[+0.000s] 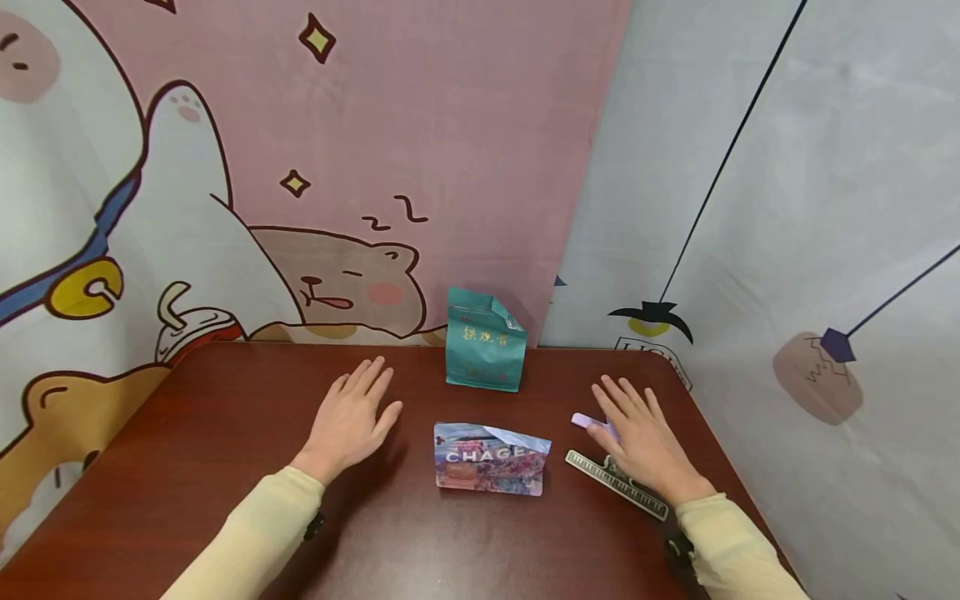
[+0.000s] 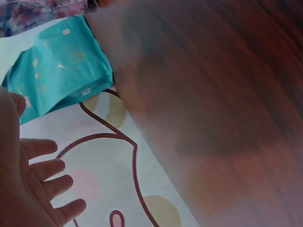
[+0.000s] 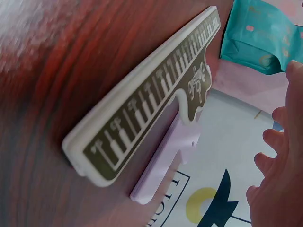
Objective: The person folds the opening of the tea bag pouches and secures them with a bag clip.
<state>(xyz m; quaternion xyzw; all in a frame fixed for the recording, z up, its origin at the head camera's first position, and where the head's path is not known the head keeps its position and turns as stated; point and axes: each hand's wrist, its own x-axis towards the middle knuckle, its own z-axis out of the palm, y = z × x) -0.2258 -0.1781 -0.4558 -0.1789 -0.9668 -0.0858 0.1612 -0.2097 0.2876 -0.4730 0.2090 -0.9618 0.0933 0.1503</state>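
My left hand (image 1: pixel 351 425) is spread over the table, left of the pouches, with nothing in its fingers. To its right lies a purple-pink pouch (image 1: pixel 491 477) lettered "CHAGE", its top folded. A teal tea pouch (image 1: pixel 483 354) with gold characters stands behind that one. On the right, my right hand (image 1: pixel 645 442) has straight fingers and overlaps two clips in the head view. One is a long clip (image 3: pixel 147 101) with a piano-key print; the other is a smaller lilac clip (image 3: pixel 158 163), partly hidden behind it in the right wrist view.
The dark wood table (image 1: pixel 225 467) ends at the back against a printed cloth (image 1: pixel 510 125) with cartoon animals. A grey-white cloth (image 1: pixel 840 208) hangs along the right side. Both sleeves are pale yellow, with a dark device at each wrist.
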